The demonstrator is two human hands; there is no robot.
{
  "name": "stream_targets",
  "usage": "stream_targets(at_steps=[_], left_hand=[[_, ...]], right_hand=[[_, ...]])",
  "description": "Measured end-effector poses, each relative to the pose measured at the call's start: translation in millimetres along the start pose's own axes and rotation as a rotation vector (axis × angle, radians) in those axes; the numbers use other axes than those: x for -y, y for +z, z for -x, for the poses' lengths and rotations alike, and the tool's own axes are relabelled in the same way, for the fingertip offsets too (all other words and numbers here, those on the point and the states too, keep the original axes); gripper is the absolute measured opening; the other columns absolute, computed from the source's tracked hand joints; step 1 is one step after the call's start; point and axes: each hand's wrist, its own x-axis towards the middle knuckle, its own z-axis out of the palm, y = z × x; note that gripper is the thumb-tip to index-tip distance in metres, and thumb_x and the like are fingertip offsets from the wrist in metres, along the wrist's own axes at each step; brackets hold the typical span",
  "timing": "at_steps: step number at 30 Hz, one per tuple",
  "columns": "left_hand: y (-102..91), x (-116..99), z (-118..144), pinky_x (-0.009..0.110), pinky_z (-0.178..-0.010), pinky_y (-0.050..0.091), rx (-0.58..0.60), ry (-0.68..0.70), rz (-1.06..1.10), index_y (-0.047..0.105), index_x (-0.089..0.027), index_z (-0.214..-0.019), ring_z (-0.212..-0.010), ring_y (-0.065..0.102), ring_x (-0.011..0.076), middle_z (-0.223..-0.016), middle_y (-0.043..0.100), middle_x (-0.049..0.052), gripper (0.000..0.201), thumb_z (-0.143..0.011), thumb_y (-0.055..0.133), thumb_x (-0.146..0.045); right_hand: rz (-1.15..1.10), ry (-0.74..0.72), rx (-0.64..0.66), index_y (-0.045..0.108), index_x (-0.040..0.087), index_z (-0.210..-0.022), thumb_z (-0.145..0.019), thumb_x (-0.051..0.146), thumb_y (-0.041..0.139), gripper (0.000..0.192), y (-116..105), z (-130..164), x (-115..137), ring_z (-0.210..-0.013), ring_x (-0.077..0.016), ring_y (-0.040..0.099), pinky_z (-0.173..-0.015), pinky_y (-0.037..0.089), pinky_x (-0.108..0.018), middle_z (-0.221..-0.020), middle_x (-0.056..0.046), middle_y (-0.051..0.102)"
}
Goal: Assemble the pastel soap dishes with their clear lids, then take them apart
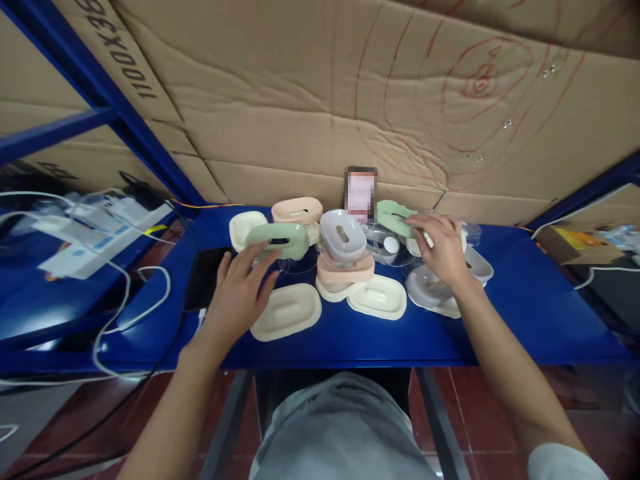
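Note:
My left hand has its fingers spread, with the fingertips at the front edge of a light green oval slotted lid. A cream oval plate lies just right of that hand. On the right, my right hand has its fingers bent round the near end of another green slotted piece; its thumb is partly hidden. Between the hands, a pale grey slotted lid rests tilted on a peach oval piece. Beneath my right wrist sits a translucent oval piece.
A peach slotted lid, a cream piece and a cream plate also lie on the blue table. A phone leans against cardboard at the back. White cables and a power strip are at left.

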Motion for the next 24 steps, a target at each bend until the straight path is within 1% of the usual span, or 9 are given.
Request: stream_targets(at_steps=[2, 4, 6, 8, 12, 14, 16, 20, 24], left_hand=[[-3.8, -16.5, 28.9, 0.064, -0.127, 0.03, -0.026, 0.054, -0.017, 0.059, -0.023, -0.148, -0.147, 0.055, 0.0366, -0.156, 0.059, 0.017, 0.04, -0.109, 0.052, -0.032], [-3.5, -31.3, 57.6, 0.061, -0.126, 0.034, 0.018, 0.085, 0.002, 0.054, -0.025, -0.152, -0.145, 0.056, 0.0358, -0.157, 0.057, 0.018, 0.046, -0.107, 0.057, -0.033], [0.5, -39.8, 79.3, 0.062, -0.123, 0.037, 0.057, 0.076, 0.015, 0.052, -0.026, -0.154, -0.144, 0.057, 0.0372, -0.157, 0.057, 0.018, 0.048, -0.107, 0.059, -0.034], [6.7, -40.0, 90.0, 0.061, -0.121, 0.039, 0.092, 0.062, 0.055, 0.054, -0.028, -0.152, -0.144, 0.057, 0.0371, -0.156, 0.058, 0.016, 0.045, -0.107, 0.057, -0.032], [17.9, -26.8, 82.7, 0.059, -0.12, 0.04, 0.13, 0.069, 0.139, 0.061, -0.03, -0.144, -0.143, 0.058, 0.0336, -0.153, 0.061, 0.012, 0.036, -0.108, 0.055, -0.027], [20.9, -24.2, 74.5, 0.06, -0.122, 0.038, 0.119, 0.07, 0.135, 0.064, -0.029, -0.14, -0.142, 0.059, 0.0336, -0.152, 0.063, 0.012, 0.033, -0.108, 0.055, -0.026], [21.6, -30.3, 69.1, 0.064, -0.124, 0.034, 0.079, 0.047, 0.103, 0.066, -0.027, -0.137, -0.143, 0.059, 0.0353, -0.151, 0.064, 0.013, 0.031, -0.107, 0.057, -0.025], [19.5, -69.7, 64.5, 0.063, -0.127, 0.031, 0.0, 0.031, 0.059, 0.068, -0.025, -0.137, -0.144, 0.058, 0.0353, -0.151, 0.064, 0.015, 0.034, -0.104, 0.06, -0.019], [21.9, -120.7, 50.8, 0.055, -0.129, 0.03, 0.127, 0.242, 0.146, 0.06, -0.023, -0.148, -0.142, 0.058, 0.0296, -0.156, 0.061, 0.014, 0.042, -0.107, 0.053, -0.021]], right_hand=[[0.028, 0.03, -0.005, 0.069, 0.025, -0.131, -0.109, 0.031, 0.053, 0.028, -0.2, 5.9, -9.4, -0.136, -0.0302, 0.063, -0.114, 0.041, -0.05, -0.143, -0.01, 0.072], [0.056, 0.067, -0.02, 0.068, 0.024, -0.133, -0.109, 0.034, 0.055, 0.029, -7.2, 22.4, -9.7, -0.14, -0.0316, 0.061, -0.115, 0.04, -0.05, -0.15, -0.011, 0.067], [0.07, 0.103, -0.019, 0.068, 0.025, -0.134, -0.109, 0.035, 0.056, 0.03, -18.2, 47.5, -3.8, -0.14, -0.0321, 0.06, -0.116, 0.04, -0.05, -0.151, -0.012, 0.066], [0.071, 0.132, 0.018, 0.066, 0.025, -0.138, -0.109, 0.036, 0.056, 0.033, -28.9, 77.7, 4.7, -0.142, -0.0329, 0.059, -0.116, 0.04, -0.05, -0.153, -0.012, 0.064], [0.077, 0.182, 0.138, 0.06, 0.028, -0.148, -0.109, 0.038, 0.056, 0.04, -37.5, 136.7, 21.4, -0.146, -0.0351, 0.055, -0.118, 0.037, -0.053, -0.16, -0.013, 0.057], [0.084, 0.206, 0.182, 0.057, 0.029, -0.151, -0.109, 0.04, 0.057, 0.044, -35.2, 157.7, 28.8, -0.147, -0.0361, 0.054, -0.118, 0.036, -0.055, -0.163, -0.013, 0.053], [0.096, 0.225, 0.201, 0.057, 0.028, -0.151, -0.108, 0.039, 0.058, 0.044, -31.3, 170.0, 35.3, -0.145, -0.0363, 0.055, -0.116, 0.037, -0.054, -0.165, -0.014, 0.051], [0.128, 0.216, 0.165, 0.065, 0.029, -0.143, -0.108, 0.032, 0.06, 0.036, -26.7, 174.2, 42.3, -0.131, -0.0332, 0.063, -0.107, 0.042, -0.05, -0.159, -0.013, 0.057], [0.095, 0.147, 0.126, 0.068, 0.028, -0.139, -0.104, 0.029, 0.066, 0.035, -28.1, 171.5, 41.9, -0.119, -0.0296, 0.068, -0.097, 0.046, -0.043, -0.139, -0.009, 0.073]])
